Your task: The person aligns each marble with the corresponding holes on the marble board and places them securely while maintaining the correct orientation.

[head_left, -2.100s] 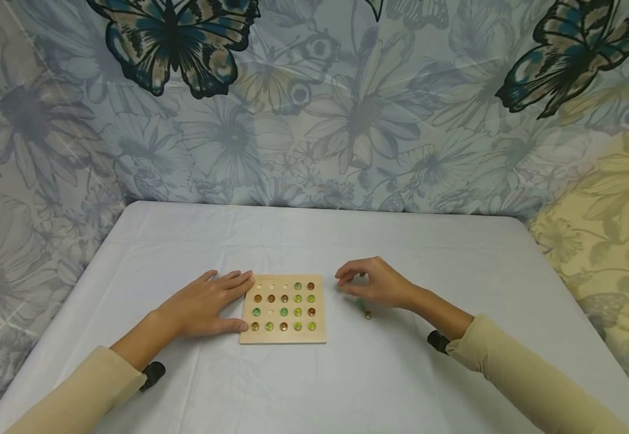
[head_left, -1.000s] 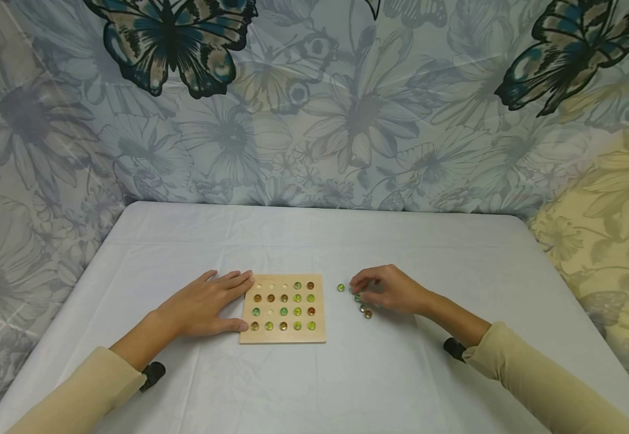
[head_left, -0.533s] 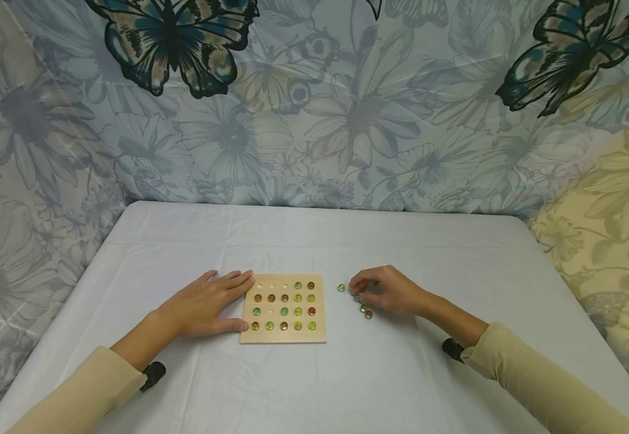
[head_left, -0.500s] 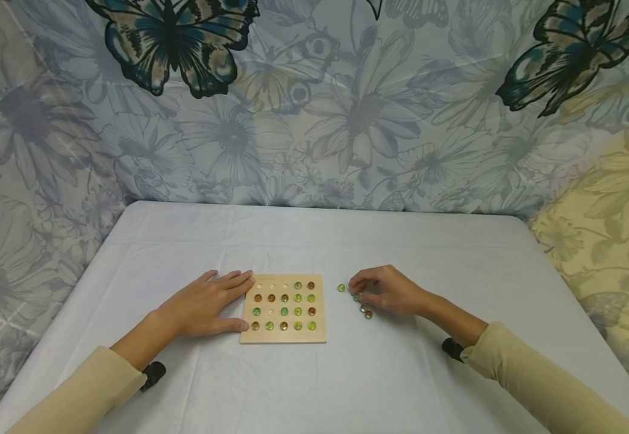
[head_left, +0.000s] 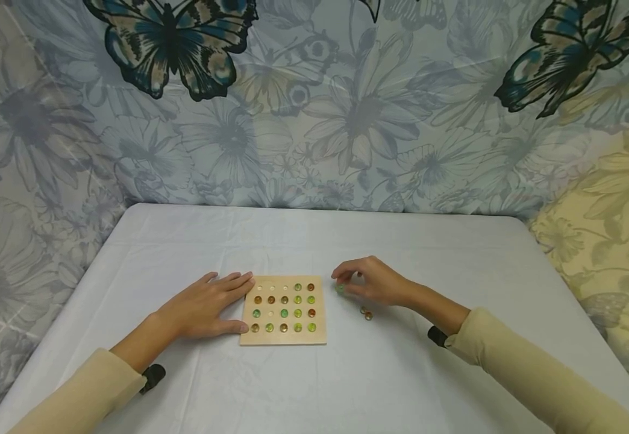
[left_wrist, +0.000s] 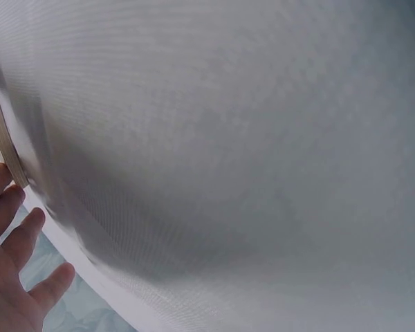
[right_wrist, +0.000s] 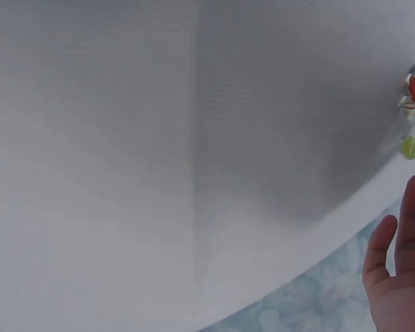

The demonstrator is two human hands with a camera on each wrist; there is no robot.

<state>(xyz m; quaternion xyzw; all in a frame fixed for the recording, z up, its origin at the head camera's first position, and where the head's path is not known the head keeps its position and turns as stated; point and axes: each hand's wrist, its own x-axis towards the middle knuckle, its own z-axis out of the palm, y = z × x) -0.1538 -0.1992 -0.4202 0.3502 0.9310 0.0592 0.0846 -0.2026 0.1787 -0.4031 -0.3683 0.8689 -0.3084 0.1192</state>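
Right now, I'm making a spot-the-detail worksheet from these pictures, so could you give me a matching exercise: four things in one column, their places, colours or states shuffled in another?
Column one
1. left hand
2. right hand
3. wooden board
4. tablecloth

Column two
A. plain white
B. fingertips by a green marble
C. pale tan, with coloured marbles in rows
D. fingers spread, at the board's left edge

Right pairs: 1-D, 2-B, 3-C, 4-A

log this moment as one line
left hand: touching left edge, rectangular pale wooden board | right hand: at round green glass marble, grip unclear | two swirled glass marbles: loose on white tablecloth
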